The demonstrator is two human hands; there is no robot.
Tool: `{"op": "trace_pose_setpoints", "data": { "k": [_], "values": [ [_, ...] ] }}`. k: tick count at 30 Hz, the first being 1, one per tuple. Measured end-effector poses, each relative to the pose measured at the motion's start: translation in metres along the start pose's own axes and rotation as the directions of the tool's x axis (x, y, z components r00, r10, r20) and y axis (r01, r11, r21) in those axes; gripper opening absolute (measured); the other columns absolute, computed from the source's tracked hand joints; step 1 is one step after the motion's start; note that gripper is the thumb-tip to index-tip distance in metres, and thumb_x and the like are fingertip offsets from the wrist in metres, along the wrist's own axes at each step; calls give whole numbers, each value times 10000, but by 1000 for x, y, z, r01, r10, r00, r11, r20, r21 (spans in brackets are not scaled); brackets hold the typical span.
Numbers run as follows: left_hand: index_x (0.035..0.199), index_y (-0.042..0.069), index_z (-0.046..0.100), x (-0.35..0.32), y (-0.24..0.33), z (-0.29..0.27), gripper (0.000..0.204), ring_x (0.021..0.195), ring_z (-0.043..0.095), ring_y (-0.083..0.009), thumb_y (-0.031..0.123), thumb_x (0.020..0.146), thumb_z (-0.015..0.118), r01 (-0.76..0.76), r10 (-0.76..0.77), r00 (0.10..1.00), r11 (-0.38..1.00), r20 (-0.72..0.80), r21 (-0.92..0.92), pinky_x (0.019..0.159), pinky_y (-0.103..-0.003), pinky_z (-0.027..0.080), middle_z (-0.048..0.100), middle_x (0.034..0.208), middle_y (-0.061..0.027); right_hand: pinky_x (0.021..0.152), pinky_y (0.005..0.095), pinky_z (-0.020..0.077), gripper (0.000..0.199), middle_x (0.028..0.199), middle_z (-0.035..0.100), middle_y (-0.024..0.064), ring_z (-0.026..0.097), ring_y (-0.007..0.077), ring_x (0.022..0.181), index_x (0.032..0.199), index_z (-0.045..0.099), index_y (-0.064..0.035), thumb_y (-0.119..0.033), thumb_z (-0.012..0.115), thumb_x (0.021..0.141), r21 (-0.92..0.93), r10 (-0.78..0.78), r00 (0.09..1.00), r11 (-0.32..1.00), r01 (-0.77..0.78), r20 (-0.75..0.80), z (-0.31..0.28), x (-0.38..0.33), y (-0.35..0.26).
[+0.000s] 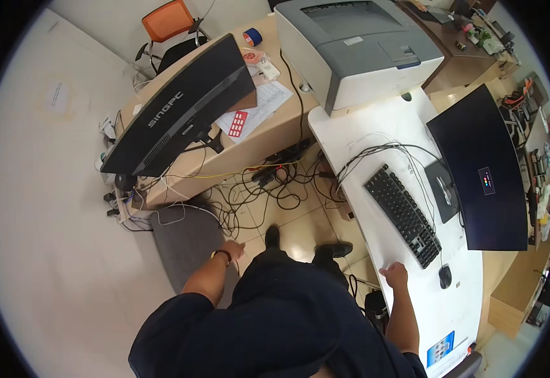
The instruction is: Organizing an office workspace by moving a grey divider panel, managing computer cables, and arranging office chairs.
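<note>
My left hand (232, 249), with a dark band on its wrist, hangs beside the grey padded seat (183, 249). At least one finger points outward, and nothing shows in that hand. Over the near-left edge of the white desk (388, 242), my right hand (395, 275) is loosely curled, and I see nothing in it. Whether it touches the desktop I cannot tell. Closest to it lie a black keyboard (404, 214) and a black mouse (445, 276). Behind the keyboard stands a dark curved monitor (483, 151) on its black stand, with a small lit box on its screen.
A grey-and-white printer (376, 88) stands beyond the white desk. Tangled black cables (284, 195) lie on the tiled floor between the desks. On the wooden desk (275, 120) at left are another monitor (186, 107), papers and a blue tape roll (253, 36). An orange chair (167, 22) stands behind.
</note>
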State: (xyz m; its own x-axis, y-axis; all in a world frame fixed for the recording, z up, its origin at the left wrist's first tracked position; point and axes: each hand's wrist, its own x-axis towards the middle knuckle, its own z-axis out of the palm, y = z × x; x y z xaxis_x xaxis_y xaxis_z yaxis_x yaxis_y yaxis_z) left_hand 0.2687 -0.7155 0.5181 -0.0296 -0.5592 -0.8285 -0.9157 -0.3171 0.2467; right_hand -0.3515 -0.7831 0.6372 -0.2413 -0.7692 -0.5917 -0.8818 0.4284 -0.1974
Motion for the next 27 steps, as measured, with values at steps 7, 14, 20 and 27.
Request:
{"op": "trace_pose_setpoints", "data": {
  "k": [7,14,20,27],
  "values": [
    [812,-1,660,7,9,-104,295,619,621,-258,244,915,532,-306,-4,899,712,-439,-632,653,-387,500,654,686,-122,809,465,529,420,922,679,218,665,378,907,894,634,2,-326,800,691,-83,216,923,964,-254,-317,38,-15,-24],
    [928,14,669,-3,-144,-66,232,910,666,-345,211,922,546,53,-143,966,925,-216,-376,759,-434,523,688,945,-199,1006,431,450,747,1241,581,294,539,416,1206,1276,512,108,-342,779,743,67,146,977,988,-137,-155,55,-58,-99],
    [1129,48,648,-33,-190,9,252,881,660,-277,120,933,508,288,-191,951,830,242,-478,706,-415,551,678,1025,-103,1035,414,424,734,1288,563,277,545,385,1212,1300,504,99,-346,756,773,34,48,978,999,-42,-204,76,-66,-68],
    [1149,42,655,-2,-209,31,307,736,622,-219,252,957,539,387,-155,917,570,367,-725,649,-387,536,674,910,-95,1007,382,448,750,1306,568,261,564,348,1210,1359,480,66,-384,724,812,239,195,977,956,-171,-82,75,-32,-74]
  ]
}}
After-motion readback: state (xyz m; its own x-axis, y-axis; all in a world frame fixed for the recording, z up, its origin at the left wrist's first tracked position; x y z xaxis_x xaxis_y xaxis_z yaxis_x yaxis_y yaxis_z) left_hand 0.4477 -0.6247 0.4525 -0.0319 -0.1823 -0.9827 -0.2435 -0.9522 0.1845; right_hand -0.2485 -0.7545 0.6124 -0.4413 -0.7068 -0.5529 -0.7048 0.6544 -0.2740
